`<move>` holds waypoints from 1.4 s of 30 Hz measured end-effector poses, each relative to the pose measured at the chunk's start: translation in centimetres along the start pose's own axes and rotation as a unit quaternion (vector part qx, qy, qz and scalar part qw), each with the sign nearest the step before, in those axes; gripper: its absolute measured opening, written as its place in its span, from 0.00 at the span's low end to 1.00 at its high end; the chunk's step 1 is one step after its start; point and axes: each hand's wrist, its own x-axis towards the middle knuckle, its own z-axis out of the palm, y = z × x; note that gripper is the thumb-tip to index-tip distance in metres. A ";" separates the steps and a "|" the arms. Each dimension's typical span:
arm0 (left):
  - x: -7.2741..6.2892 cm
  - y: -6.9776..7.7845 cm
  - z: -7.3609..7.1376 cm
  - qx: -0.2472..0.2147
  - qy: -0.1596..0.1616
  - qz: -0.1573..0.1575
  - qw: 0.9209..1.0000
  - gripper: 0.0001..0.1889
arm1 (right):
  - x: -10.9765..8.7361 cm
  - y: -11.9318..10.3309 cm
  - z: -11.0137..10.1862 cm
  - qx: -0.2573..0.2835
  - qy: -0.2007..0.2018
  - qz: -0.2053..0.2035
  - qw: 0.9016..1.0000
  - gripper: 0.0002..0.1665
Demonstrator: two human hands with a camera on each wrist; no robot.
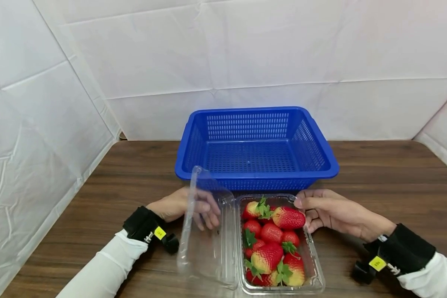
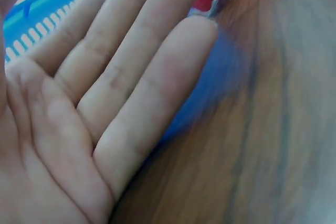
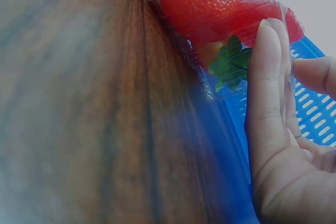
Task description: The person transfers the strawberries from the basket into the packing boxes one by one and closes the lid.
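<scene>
A clear plastic clamshell box (image 1: 316,265) holds several red strawberries (image 1: 271,234) with green leaves. Its hinged lid (image 1: 208,265) stands raised on the left side. My right hand (image 1: 331,213) pinches the box's far right corner, thumb at the rim and fingers along the outer wall. In the right wrist view, the fingers (image 3: 265,98) lie against the clear side near the strawberries. Seen through the lid, my left hand (image 1: 193,207) is just outside it with fingers loosely extended. The left wrist view shows its palm (image 2: 47,145) with nothing in it.
A blue plastic basket (image 1: 257,176) with slotted walls sits right behind the box. Both are on a dark wooden table (image 1: 387,178). White sheeting (image 1: 253,49) hangs at the back and sides.
</scene>
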 end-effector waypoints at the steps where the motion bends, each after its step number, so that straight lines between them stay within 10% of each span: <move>1: 0.2 0.1 0.3 0.001 0.005 -0.004 1.000 0.24 | 0.0 0.0 0.0 0.001 0.002 0.000 1.000 0.10; 8: 1.2 0.3 1.6 -0.025 0.041 -0.023 0.999 0.34 | 0.3 0.0 0.1 -0.005 0.012 -0.001 1.000 0.08; 42: 3.0 1.0 5.2 -0.031 0.149 -0.070 0.986 0.19 | 0.7 0.7 0.5 0.004 -0.008 -0.018 1.000 0.08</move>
